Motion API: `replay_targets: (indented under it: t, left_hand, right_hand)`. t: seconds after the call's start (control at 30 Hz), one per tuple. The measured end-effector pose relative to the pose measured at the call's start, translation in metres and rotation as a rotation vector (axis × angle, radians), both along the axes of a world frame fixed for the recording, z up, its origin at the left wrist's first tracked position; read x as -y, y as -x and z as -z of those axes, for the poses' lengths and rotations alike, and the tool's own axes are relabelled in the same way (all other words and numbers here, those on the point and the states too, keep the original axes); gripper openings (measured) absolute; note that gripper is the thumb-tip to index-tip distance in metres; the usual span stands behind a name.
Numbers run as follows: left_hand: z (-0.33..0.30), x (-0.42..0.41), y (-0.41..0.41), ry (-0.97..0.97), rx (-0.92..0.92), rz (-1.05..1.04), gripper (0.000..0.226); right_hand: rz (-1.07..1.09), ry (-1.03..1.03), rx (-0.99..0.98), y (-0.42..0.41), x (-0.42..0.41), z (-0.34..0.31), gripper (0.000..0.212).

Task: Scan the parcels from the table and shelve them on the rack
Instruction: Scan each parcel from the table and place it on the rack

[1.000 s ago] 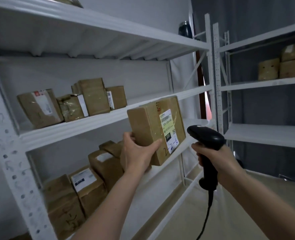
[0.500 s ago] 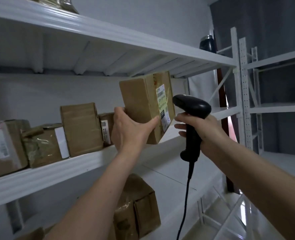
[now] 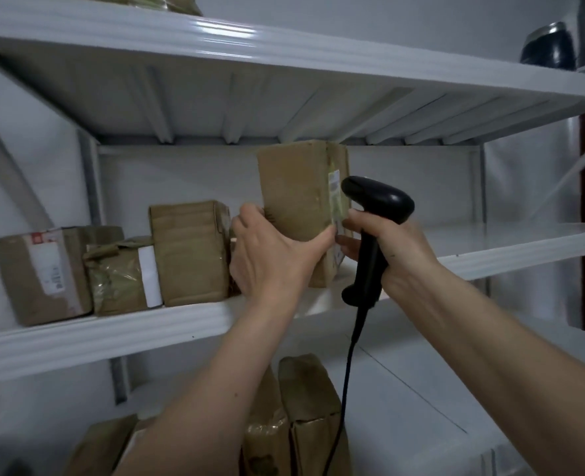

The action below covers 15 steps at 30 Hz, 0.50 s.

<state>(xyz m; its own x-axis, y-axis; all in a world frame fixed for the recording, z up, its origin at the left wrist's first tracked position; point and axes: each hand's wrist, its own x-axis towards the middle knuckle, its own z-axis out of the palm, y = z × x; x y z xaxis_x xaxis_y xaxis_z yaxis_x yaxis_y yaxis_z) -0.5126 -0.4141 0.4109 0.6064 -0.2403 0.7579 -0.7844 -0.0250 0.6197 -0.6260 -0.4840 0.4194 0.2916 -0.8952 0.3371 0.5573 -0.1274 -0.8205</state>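
Observation:
A tall brown cardboard parcel [image 3: 297, 194] with a white label on its right face stands upright on the white middle shelf [image 3: 510, 245] of the rack. My left hand [image 3: 270, 259] grips its lower left side, thumb across the front. My right hand [image 3: 390, 249] holds a black barcode scanner [image 3: 373, 214] by the handle, and its fingertips touch the parcel's labelled side. The scanner's cable hangs down from the handle.
Three brown parcels [image 3: 188, 252] stand in a row on the same shelf, left of the held one. More parcels [image 3: 304, 417] sit on the shelf below. The upper shelf [image 3: 284, 53] hangs close overhead, with a dark flask [image 3: 548, 46] at its right end.
Both hands have carried the parcel up and inward; it now stands on the middle shelf beside the other parcels. The scanner hand has moved against its labelled side.

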Motion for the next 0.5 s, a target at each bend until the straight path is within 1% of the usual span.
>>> replay_targets:
  t: [0.1,0.27,0.37,0.5]
  left_hand:
    - [-0.001,0.015,0.014,-0.037,-0.006,-0.118,0.091]
    - [0.009,0.032,0.028,-0.140,0.025,-0.242,0.091]
    - [0.015,0.036,0.032,-0.153,0.053,-0.264,0.091]
    - [0.016,0.045,0.031,-0.139,0.015,-0.334,0.091]
  right_hand:
    - [-0.061,0.008,-0.008,0.000,0.017,-0.001,0.015]
    - [-0.157,-0.016,-0.065,-0.002,0.044,0.003,0.017]
    - [-0.219,-0.026,-0.065,-0.003,0.057,0.005,0.020]
    - [-0.320,-0.074,-0.047,-0.005,0.065,0.008,0.023]
